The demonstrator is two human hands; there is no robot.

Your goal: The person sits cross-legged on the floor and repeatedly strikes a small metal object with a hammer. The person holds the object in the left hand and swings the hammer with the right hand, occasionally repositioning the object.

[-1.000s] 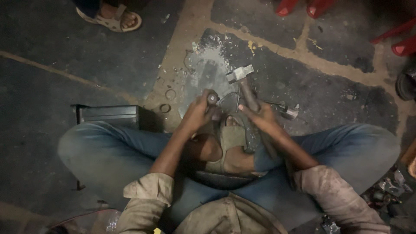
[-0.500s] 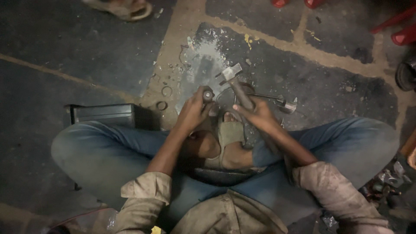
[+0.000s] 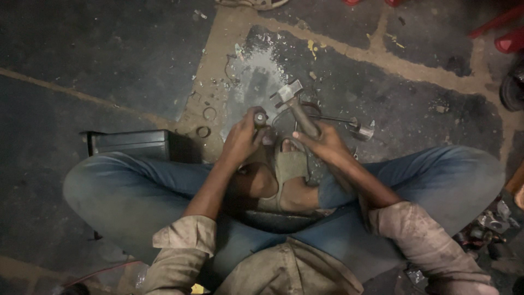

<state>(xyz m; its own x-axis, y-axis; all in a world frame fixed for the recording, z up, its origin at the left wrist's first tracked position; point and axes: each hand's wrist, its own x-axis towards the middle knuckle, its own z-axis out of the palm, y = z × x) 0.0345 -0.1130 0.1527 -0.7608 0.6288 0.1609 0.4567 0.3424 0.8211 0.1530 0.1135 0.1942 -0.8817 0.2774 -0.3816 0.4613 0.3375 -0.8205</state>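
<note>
I sit cross-legged on the floor in blue jeans. My right hand (image 3: 322,143) grips the wooden handle of a hammer (image 3: 295,104), whose metal head is low, just right of the piece in my other hand. My left hand (image 3: 243,139) is closed round a short upright metal rod or punch (image 3: 260,117), its round top showing above my fingers. Both hands work above my sandalled feet (image 3: 289,166). A thin metal ring (image 3: 305,106) lies on the floor under the hammer head.
A dark metal box (image 3: 131,143) lies by my left knee. A long metal valve-like rod (image 3: 349,124) rests right of the hammer. Small rings (image 3: 209,113) and metal chips lie on the scuffed patch of floor. Small parts (image 3: 491,224) lie at my right knee.
The hammer head has come down and left, from raised above the floor to close beside the rod in my left hand. The camera view has shifted slightly forward.
</note>
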